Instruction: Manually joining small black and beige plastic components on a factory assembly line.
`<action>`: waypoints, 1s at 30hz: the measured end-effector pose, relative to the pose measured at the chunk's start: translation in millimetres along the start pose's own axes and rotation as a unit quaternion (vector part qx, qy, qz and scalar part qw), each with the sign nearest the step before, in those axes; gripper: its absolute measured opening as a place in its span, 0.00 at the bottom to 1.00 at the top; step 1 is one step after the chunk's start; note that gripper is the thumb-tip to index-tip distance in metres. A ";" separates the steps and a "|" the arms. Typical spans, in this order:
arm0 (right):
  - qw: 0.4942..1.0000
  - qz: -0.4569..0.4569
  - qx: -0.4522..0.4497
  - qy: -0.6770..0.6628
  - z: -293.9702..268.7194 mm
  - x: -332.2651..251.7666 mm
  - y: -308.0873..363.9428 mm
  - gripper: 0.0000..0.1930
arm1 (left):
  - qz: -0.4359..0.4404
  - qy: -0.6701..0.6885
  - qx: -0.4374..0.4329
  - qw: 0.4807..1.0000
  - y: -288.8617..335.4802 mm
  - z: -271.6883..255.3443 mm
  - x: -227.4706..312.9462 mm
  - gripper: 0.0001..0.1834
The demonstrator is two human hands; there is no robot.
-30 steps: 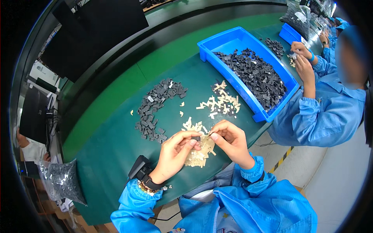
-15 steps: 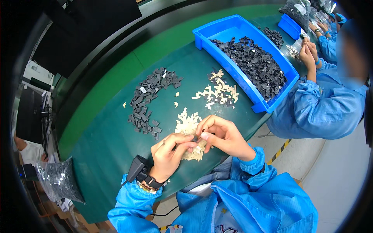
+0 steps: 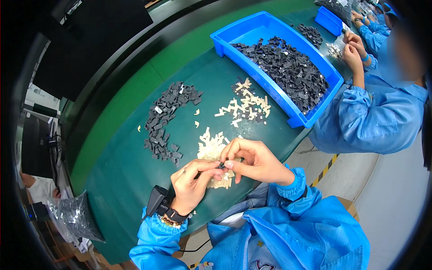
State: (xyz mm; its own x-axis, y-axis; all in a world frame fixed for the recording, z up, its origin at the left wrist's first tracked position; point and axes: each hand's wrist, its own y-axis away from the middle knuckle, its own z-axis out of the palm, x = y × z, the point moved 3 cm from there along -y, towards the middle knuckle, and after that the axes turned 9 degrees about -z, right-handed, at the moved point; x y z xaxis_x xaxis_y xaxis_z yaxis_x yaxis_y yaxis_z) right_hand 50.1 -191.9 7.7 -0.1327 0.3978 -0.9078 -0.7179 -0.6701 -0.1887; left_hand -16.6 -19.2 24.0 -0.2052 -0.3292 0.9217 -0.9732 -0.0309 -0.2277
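My left hand [image 3: 191,181] and my right hand [image 3: 255,161] meet over a heap of small cream plastic pieces [image 3: 210,145]. Between their pinched fingertips is a small dark piece [image 3: 221,166], mostly covered by the fingers; its exact shape cannot be made out. Both hands are closed on it. Beyond my left hand, small dark grey plastic pieces [image 3: 167,108] lie in a curved band. A looser scatter of cream pieces [image 3: 246,107], with some dark ones among them, lies beyond my right hand.
A blue bin [image 3: 252,67] full of dark pieces stands at the far right. Beside it sits a co-worker in a blue smock [image 3: 360,121], handling small pieces. A clear bag of dark pieces [image 3: 81,218] lies at the table's left edge. Monitors stand on the left.
The view has shifted slightly, so the table's contents sit a little further left. My fingertips have drawn closer around the small dark piece, which both hands still pinch.
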 end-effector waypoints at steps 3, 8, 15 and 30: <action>1.000 -0.001 0.001 0.001 -0.4 -0.2 0.5 0.05 | -0.005 0.001 -0.004 1.000 0.3 -0.3 -0.4 0.07; 1.000 -0.006 0.006 -0.005 -0.2 2.0 0.7 0.04 | -0.009 0.005 -0.008 1.000 0.9 -1.4 1.4 0.09; 1.000 -0.012 0.006 -0.005 -1.0 2.8 1.0 0.04 | -0.017 0.000 -0.006 1.000 1.4 -0.7 1.3 0.08; 1.000 -0.008 -0.003 0.004 1.0 0.6 0.4 0.05 | -0.031 0.011 -0.010 0.999 3.2 -1.5 -0.6 0.08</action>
State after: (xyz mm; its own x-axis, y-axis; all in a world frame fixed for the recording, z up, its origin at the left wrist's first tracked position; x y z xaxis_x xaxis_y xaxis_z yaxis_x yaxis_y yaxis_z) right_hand 49.1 -191.3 7.4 -0.1162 0.4032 -0.9077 -0.7163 -0.6671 -0.2046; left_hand -19.8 -17.7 23.2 -0.1473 -0.3069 0.9403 -0.9859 -0.0307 -0.1644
